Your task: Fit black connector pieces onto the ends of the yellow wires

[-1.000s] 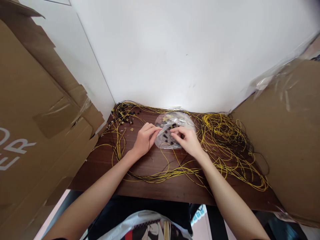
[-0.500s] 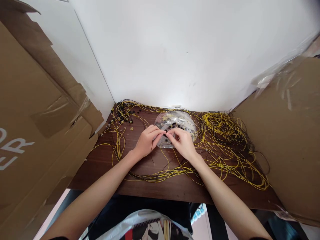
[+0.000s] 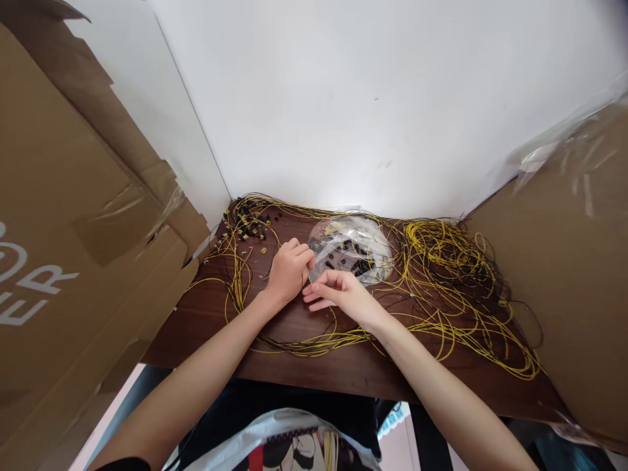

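Observation:
My left hand (image 3: 289, 271) is curled closed beside the left rim of a clear plastic bag (image 3: 385, 252); what its fingers hold is hidden. Just right of it and nearer to me, my right hand (image 3: 341, 294) pinches thumb and forefinger together at a thin dark wire, its other fingers stretched to the left. Small black connector pieces (image 3: 363, 267) lie in the open bag, with yellowish pieces towards its back. Yellow and black wires (image 3: 314, 343) run across the brown tabletop in front of both hands.
A large tangle of yellow and black wires (image 3: 441, 245) lies at the right. Small black and yellow parts (image 3: 250, 222) are scattered at the back left. Cardboard walls (image 3: 112, 242) flank the tabletop (image 3: 318, 376), and a white wall (image 3: 343, 104) rises behind.
My hands, earlier fingertip to fingertip over the bag around a small dark piece, have shifted: the right came nearer to me and left, the left curled closed. More black pieces show.

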`<state>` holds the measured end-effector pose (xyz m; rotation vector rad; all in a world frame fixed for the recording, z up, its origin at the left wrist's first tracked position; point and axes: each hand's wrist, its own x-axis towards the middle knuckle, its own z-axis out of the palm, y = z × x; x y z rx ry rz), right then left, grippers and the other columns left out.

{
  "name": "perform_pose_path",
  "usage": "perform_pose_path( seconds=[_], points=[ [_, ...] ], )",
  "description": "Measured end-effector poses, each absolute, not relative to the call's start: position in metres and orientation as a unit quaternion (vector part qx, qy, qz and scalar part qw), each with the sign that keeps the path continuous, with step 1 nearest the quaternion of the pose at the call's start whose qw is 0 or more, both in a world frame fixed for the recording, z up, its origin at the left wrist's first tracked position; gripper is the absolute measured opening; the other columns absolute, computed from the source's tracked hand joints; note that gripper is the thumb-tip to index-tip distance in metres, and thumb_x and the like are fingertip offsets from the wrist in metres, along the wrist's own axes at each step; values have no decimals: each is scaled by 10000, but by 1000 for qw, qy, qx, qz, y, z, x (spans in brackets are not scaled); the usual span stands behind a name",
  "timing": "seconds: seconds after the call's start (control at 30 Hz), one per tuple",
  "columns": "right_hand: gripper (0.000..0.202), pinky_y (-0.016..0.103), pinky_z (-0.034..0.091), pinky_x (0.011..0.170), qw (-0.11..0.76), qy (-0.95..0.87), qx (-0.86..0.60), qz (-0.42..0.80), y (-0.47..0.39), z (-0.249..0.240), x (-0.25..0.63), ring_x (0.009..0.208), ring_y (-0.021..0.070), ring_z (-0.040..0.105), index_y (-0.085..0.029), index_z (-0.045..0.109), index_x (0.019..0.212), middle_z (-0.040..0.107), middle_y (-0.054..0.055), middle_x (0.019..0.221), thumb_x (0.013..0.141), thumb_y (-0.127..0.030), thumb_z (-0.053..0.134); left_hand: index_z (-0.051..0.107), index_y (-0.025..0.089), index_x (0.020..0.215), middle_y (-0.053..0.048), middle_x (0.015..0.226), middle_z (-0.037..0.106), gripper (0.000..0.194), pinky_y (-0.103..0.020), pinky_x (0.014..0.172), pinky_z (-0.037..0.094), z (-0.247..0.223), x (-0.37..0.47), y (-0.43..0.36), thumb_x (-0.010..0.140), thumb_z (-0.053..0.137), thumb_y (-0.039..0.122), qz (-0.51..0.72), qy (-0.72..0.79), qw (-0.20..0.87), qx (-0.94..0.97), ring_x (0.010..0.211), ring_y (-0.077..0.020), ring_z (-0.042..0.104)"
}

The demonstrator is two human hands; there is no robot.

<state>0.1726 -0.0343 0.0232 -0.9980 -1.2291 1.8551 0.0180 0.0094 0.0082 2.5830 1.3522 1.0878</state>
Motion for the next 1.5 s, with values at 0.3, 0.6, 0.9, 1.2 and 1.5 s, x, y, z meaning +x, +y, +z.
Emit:
perform_pose_path(
  seconds=[0.3, 0.6, 0.9, 1.2, 1.5],
  points=[
    [383, 242, 549, 531, 285, -422, -359, 782, -36, 21, 170, 611, 150, 674, -137, 542, 725, 694, 63, 736, 635, -428, 773, 485, 179, 581, -43, 628, 545, 284, -327, 633, 358, 9, 17, 10, 777, 375, 6, 365, 427, 32, 826, 697, -191, 426],
    [299, 143, 428, 439, 359, -404, -394, 744, -25, 26, 181, 459, 54, 564, -122, 638, 707, 640, 0, 579, 585, -330, 815, 600, 172, 726, -58, 787, 609, 317, -335, 727, 395, 13, 10, 13, 720, 355, -30, 357, 408, 38, 839, 805, -197, 504],
    [276, 167, 392, 447, 434, -479, -423, 635, -11, 21, 193, 488, 59, 541, -133, 654, 688, 625, -9, 586, 614, -367, 780, 584, 163, 1079, -69, 940, 600, 244, -314, 805, 433, 21, 17, 5, 846, 528, 208, 354, 297, 167, 871, 881, -176, 546],
    [267, 187, 389, 437, 429, -521, -426, 602, -6, 19, 201, 491, 74, 547, -142, 666, 716, 637, 3, 609, 639, -380, 759, 614, 155, 757, -20, 738, 561, 183, -260, 687, 386, 15, 14, 13, 880, 538, 268, 364, 334, 195, 848, 735, -140, 495],
    [295, 164, 345, 387, 431, -512, -439, 599, -4, 18, 203, 464, 64, 523, -133, 674, 718, 626, 3, 590, 609, -387, 777, 616, 160, 747, -9, 703, 571, 182, -259, 677, 371, 13, 14, 14, 876, 543, 265, 347, 339, 178, 856, 698, -135, 489]
  ],
)
